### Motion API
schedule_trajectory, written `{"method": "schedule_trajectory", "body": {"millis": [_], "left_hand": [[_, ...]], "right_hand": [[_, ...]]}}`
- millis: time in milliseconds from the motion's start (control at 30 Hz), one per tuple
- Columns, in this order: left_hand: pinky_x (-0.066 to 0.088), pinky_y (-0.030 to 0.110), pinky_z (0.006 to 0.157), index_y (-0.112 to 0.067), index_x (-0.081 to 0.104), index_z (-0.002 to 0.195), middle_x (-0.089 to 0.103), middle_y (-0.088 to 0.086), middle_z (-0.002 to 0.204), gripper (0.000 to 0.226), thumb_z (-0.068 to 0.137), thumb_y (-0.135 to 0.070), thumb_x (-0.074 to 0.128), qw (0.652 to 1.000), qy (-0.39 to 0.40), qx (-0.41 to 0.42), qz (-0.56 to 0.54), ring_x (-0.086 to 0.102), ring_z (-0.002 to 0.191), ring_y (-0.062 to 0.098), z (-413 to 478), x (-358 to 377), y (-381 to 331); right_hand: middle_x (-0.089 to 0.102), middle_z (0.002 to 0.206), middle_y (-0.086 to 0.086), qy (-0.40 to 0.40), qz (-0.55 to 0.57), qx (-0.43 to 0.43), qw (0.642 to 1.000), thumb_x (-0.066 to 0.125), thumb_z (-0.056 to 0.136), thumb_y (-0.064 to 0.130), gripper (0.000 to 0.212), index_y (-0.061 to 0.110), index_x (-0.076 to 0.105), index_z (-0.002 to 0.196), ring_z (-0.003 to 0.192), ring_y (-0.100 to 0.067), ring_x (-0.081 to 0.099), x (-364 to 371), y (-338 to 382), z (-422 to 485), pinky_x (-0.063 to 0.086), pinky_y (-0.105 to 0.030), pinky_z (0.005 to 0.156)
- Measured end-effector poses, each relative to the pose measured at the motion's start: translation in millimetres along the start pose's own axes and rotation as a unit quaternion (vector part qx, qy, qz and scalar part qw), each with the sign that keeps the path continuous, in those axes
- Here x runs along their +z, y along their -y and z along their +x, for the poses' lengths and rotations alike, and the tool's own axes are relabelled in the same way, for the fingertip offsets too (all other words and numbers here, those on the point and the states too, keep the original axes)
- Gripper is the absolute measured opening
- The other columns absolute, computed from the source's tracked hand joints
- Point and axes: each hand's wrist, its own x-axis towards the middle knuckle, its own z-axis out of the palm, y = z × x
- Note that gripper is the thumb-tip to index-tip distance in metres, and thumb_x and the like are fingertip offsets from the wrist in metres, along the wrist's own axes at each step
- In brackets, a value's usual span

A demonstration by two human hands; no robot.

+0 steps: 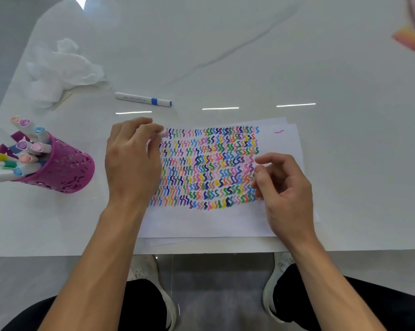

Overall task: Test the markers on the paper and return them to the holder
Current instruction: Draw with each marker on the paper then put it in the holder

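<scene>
A white sheet of paper (208,223) lies in front of me, covered with rows of coloured squiggles. My left hand (132,163) rests over the sheet's left edge and its fingers curl round a pink-capped marker (164,134), mostly hidden in the hand. My right hand (282,187) hovers at the sheet's right side with loosely curled fingers and holds nothing. A magenta cut-out holder (65,170) at the left is packed with several capped markers (25,149).
A white marker with a blue band (143,99) lies on the white table (344,163) behind the paper. Crumpled tissue (60,68) sits at the back left. A blurred pink-orange object (411,39) is at the far right. The table's near edge runs just below the paper.
</scene>
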Motion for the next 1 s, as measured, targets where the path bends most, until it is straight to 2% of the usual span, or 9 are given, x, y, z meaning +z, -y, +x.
{"method": "schedule_trajectory", "body": {"millis": [100,267,367,433,533,700,867,933,1000], "left_hand": [[0.052,0.038,0.092,-0.014,0.071,0.114,0.072,0.002,0.113,0.018,0.101,-0.021,0.061,0.997,-0.031,0.057,-0.041,0.060,0.109,0.020,-1,-4,-9],[0.042,0.015,0.090,-0.009,0.071,0.113,0.072,0.000,0.106,0.017,0.102,-0.018,0.062,0.983,-0.069,0.121,-0.116,0.061,0.100,0.016,-9,-11,-31],[0.049,0.021,0.087,-0.013,0.066,0.128,0.067,-0.009,0.108,0.026,0.102,-0.017,0.062,0.972,-0.070,0.124,-0.185,0.063,0.096,0.013,-16,-14,-44],[0.053,0.029,0.086,-0.017,0.060,0.138,0.068,-0.008,0.109,0.036,0.102,-0.013,0.061,0.963,-0.047,0.126,-0.234,0.065,0.096,0.015,-22,-16,-50],[0.056,0.037,0.083,-0.018,0.064,0.135,0.068,-0.002,0.108,0.036,0.101,-0.005,0.061,0.949,0.006,0.098,-0.298,0.067,0.100,0.018,-31,-16,-57],[0.058,0.025,0.078,-0.024,0.072,0.115,0.075,-0.011,0.099,0.023,0.096,-0.013,0.067,0.916,0.082,-0.020,-0.392,0.074,0.093,0.013,-52,-19,-72],[0.058,0.021,0.077,-0.034,0.072,0.102,0.074,-0.019,0.090,0.014,0.094,-0.023,0.071,0.924,0.135,-0.031,-0.357,0.073,0.085,0.005,-60,-22,-70],[0.057,0.021,0.074,-0.034,0.071,0.101,0.073,-0.020,0.088,0.010,0.094,-0.026,0.072,0.939,0.152,-0.005,-0.308,0.072,0.081,0.001,-61,-22,-68],[0.056,0.023,0.073,-0.029,0.073,0.102,0.072,-0.017,0.088,0.008,0.094,-0.026,0.071,0.953,0.158,0.033,-0.258,0.070,0.079,0.002,-63,-21,-65]], "right_hand": [[0.069,0.081,0.023,0.003,0.002,-0.003,1.000,0.061,0.099,0.031,0.021,0.016,0.065,0.113,0.077,-0.001,0.071,0,2,-1,0.053,-0.011,0.064],[0.069,0.083,0.025,0.003,-0.003,-0.005,1.000,0.062,0.098,0.034,0.025,0.015,0.065,0.113,0.080,-0.001,0.071,2,8,-1,0.053,-0.011,0.065],[0.069,0.085,0.021,0.009,-0.011,-0.011,1.000,0.064,0.097,0.033,0.018,0.022,0.065,0.111,0.083,-0.005,0.072,4,14,-3,0.055,-0.012,0.068],[0.071,0.087,0.017,0.021,-0.022,-0.022,0.999,0.067,0.096,0.033,0.016,0.027,0.064,0.111,0.084,-0.009,0.072,6,18,-5,0.057,-0.015,0.071],[0.071,0.094,0.012,0.048,-0.045,-0.063,0.996,0.072,0.096,0.038,0.023,0.027,0.066,0.115,0.090,-0.013,0.071,9,23,-7,0.055,-0.017,0.077],[0.072,0.120,0.015,0.099,-0.067,-0.093,0.988,0.074,0.091,0.049,0.043,0.032,0.066,0.130,0.111,-0.009,0.069,12,31,-11,0.051,-0.018,0.094],[0.075,0.102,0.009,0.109,-0.191,-0.132,0.967,0.067,0.097,0.043,0.032,0.021,0.073,0.119,0.086,-0.013,0.070,2,32,-9,0.055,-0.022,0.077],[0.075,0.098,0.006,0.125,-0.222,-0.146,0.956,0.067,0.098,0.037,0.026,0.017,0.074,0.113,0.077,-0.012,0.066,-4,31,-7,0.051,-0.019,0.071],[0.073,0.093,0.008,0.140,-0.257,-0.150,0.944,0.069,0.099,0.035,0.019,0.018,0.074,0.107,0.068,-0.010,0.058,-8,30,-7,0.048,-0.023,0.066]]}}
